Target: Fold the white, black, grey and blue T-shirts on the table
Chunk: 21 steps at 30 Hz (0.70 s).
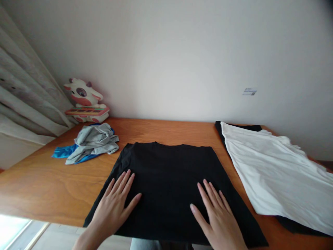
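Note:
A black T-shirt [166, 184] lies spread flat on the wooden table, its neckline toward the wall and its lower edge at the table's near side. My left hand [114, 205] rests flat on the shirt's left part, fingers spread and pointing away from me. On the right part, my right hand [217, 215] also lies palm down with its fingers apart. Neither hand grips the cloth. The sleeves do not show as spread out to the sides.
Crumpled grey and blue clothing [95, 140] sits at the left on the wooden table [52, 184]. Behind it stands a cow-shaped toy keyboard [85, 102], near a curtain [23, 90]. White cloth [273, 166] lies over black cloth [220, 130] at the right.

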Available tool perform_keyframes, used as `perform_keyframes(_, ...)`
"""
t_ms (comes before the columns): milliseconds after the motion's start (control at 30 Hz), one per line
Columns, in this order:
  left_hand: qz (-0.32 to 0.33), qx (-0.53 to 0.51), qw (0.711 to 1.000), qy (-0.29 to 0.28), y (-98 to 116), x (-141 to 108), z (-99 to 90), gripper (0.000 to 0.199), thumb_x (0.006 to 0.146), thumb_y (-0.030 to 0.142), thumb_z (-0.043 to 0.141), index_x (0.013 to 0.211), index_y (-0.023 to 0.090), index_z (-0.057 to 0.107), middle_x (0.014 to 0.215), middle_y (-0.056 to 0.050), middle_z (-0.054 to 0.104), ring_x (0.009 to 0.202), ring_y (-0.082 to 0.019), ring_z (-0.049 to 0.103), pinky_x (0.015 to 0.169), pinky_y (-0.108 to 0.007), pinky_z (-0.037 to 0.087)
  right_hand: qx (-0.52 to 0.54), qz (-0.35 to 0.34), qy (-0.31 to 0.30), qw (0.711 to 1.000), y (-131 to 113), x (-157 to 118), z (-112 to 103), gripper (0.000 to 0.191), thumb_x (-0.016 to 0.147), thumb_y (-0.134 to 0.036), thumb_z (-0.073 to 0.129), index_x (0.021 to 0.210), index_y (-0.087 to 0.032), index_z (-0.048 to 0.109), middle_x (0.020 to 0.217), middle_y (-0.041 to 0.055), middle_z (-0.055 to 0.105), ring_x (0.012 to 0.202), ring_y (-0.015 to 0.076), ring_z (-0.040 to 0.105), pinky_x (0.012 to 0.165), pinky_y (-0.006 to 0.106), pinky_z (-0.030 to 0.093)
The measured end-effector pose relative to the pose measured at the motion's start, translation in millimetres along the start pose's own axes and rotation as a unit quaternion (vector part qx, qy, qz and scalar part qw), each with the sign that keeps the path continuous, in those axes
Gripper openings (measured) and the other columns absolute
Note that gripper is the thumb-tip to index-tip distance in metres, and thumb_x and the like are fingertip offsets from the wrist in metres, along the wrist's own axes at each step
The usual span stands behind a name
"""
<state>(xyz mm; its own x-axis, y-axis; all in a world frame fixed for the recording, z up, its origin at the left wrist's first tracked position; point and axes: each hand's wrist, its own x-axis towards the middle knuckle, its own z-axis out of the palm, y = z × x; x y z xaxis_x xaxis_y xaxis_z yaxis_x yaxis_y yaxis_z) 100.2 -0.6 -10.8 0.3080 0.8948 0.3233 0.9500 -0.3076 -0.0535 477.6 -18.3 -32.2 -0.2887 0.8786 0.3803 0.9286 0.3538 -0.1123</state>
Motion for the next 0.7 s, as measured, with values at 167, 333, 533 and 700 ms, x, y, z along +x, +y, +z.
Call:
perform_keyframes(167, -0.05, 0.02, 0.998, -0.024, -20, -2, 4.2, 0.071, 0.096, 0.062, 0.043, 0.152, 0.018, 0.043, 0.157, -0.016, 0.044, 0.143, -0.036, 0.043, 0.113, -0.056, 0.041, -0.039, 0.021, 0.017, 0.999, 25, -14, 0, 0.064, 0.1, -0.06, 0.035, 0.149, -0.019, 0.046, 0.149, 0.0164, 0.054, 0.131, 0.0361, 0.056, 0.099, 0.059, 0.049)
perform_keyframes(333, 0.012, -0.023, 0.998, -0.052, 22, 58, -15.9, 0.06, 0.1, 0.049, 0.042, 0.151, 0.018, 0.044, 0.157, -0.017, 0.043, 0.143, -0.037, 0.042, 0.113, -0.056, 0.04, -0.018, -0.011, -0.012, 1.0, -14, 62, -28, 0.042, 0.1, -0.047, 0.044, 0.118, -0.019, 0.069, 0.129, 0.0182, 0.067, 0.114, 0.0338, 0.066, 0.093, 0.051, 0.051)
perform_keyframes(533, 0.009, -0.125, 0.986, -0.107, 71, 156, 5.2, 0.04, 0.097, 0.029, 0.047, 0.134, 0.017, 0.057, 0.135, -0.017, 0.06, 0.121, -0.032, 0.058, 0.097, -0.046, 0.05, 0.037, -0.053, -0.149, 0.987, -51, 181, -8, 0.022, 0.098, -0.028, 0.05, 0.092, -0.02, 0.069, 0.091, 0.0077, 0.074, 0.077, 0.0212, 0.069, 0.07, 0.031, 0.046)
perform_keyframes(700, -0.064, -0.169, 0.983, -0.025, 58, 172, 40.5, 0.033, 0.097, 0.028, 0.048, 0.126, 0.018, 0.06, 0.137, -0.013, 0.059, 0.123, -0.029, 0.055, 0.102, -0.045, 0.046, 0.054, -0.008, -0.077, 0.996, -30, 194, 40, 0.025, 0.1, -0.025, 0.044, 0.085, -0.019, 0.063, 0.089, 0.0069, 0.068, 0.086, 0.0199, 0.062, 0.077, 0.029, 0.041)
